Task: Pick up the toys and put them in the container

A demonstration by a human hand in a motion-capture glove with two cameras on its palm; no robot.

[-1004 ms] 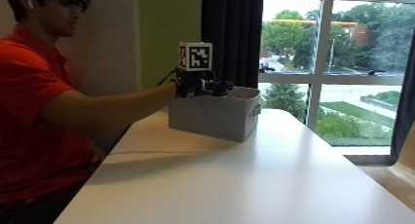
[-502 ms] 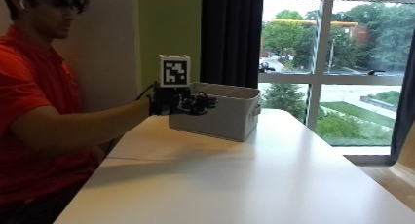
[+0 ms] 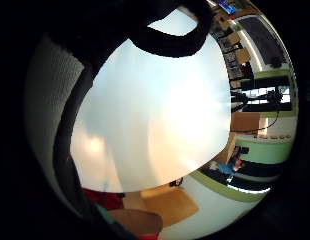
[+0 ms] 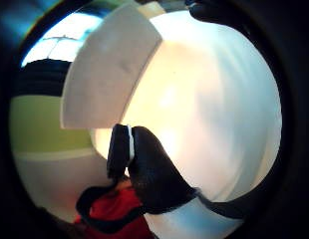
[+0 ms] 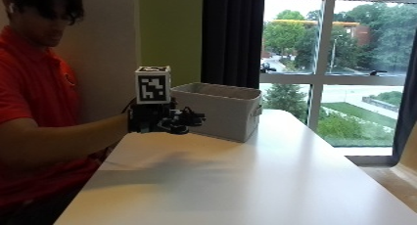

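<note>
The person's gloved right hand (image 5: 171,121) hangs above the desk (image 5: 261,186) near its far left part, just beside the near wall of the bin (image 5: 218,110), on the person's side of it. Its fingers look loosely curled, and no toy shows between them in the outside view; the thumb-side palm view shows only a black finger (image 4: 154,169) over bare desk and the bin's grey wall (image 4: 107,74) close by. So the hand appears relaxed and to carry nothing.

The bin stands toward the far edge of the desk, in front of the window. Its inside is hidden from every view, so whether toys lie in it cannot be told. No toy is visible anywhere on the desk, either from outside or in the little-finger-side palm view, which shows only pale desk (image 3: 160,115).

Judged from this, the visible work looks done or nearly so: nothing remains in sight to collect. Any toys left would be outside these views.
</note>
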